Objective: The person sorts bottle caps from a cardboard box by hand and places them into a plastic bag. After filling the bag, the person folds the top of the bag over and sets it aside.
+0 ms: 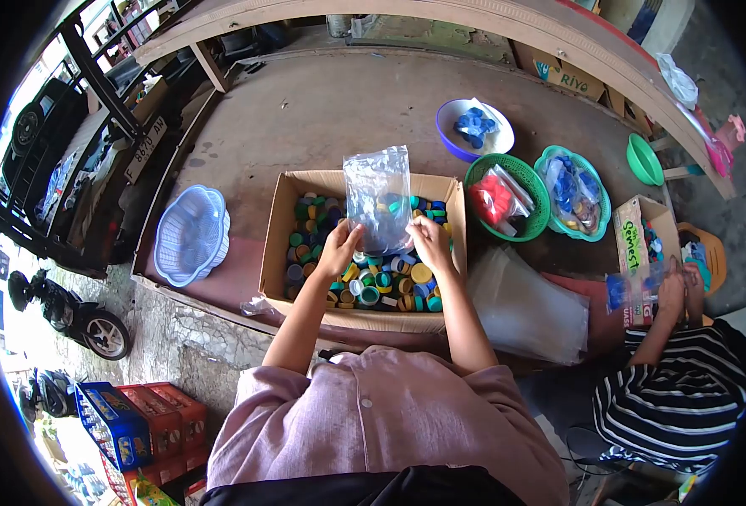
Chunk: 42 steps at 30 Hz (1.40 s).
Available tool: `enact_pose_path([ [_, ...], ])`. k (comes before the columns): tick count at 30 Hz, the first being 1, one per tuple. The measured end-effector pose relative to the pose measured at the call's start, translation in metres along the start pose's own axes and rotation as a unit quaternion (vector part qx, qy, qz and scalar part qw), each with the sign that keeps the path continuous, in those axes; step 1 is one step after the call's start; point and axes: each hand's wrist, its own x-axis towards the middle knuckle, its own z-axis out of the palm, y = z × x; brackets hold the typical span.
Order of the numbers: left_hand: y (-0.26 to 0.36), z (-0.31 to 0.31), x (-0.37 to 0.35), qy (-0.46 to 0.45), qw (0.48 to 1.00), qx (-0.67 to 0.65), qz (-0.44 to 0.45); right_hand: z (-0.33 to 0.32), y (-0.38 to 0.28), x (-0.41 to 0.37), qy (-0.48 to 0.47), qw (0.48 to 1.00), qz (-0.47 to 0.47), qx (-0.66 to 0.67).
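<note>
"What are we holding?"

"A clear plastic bag [376, 190], upright over the cardboard box [273, 253] of mixed bottle caps [386, 282]. Our left hand [342, 247] pinches its lower left edge, and our right hand [429, 239] pinches the lower right."

"And around the box?"

"The white plastic basket [192, 236] sits left of it. Just to its right, the green basket [534, 226] holds red pieces [492, 199], and the stacked clear plastic sheets [527, 308] lie nearer us."
</note>
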Motion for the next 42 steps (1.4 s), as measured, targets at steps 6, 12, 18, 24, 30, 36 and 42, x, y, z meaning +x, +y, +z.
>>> enact_pose_path([
  [6,0.014,0.005,-0.002,-0.005,0.998,-0.001,-0.055,0.002,-0.01,-0.003,-0.001,0.991,0.022,-0.129],
  [12,0.021,0.002,-0.007,-0.029,0.985,-0.011,-0.171,0.007,0.007,0.002,-0.002,0.997,0.028,0.069],
  [18,0.006,0.008,-0.001,0.034,0.997,-0.051,-0.044,0.007,-0.011,-0.001,-0.019,0.981,0.083,0.173],
  [24,0.007,0.018,-0.004,0.084,0.995,0.002,-0.044,0.002,-0.018,-0.002,0.037,0.984,0.133,0.115],
  [30,0.003,0.015,-0.001,0.066,0.993,0.039,-0.086,0.007,-0.019,-0.005,0.025,0.991,0.116,0.058],
  [36,-0.011,0.012,0.001,0.047,0.992,0.113,-0.003,0.005,-0.027,-0.009,0.01,0.989,0.143,-0.027],
  [42,-0.007,0.019,0.003,0.035,0.997,-0.055,0.047,0.012,0.008,-0.003,0.12,0.976,-0.057,-0.173],
])
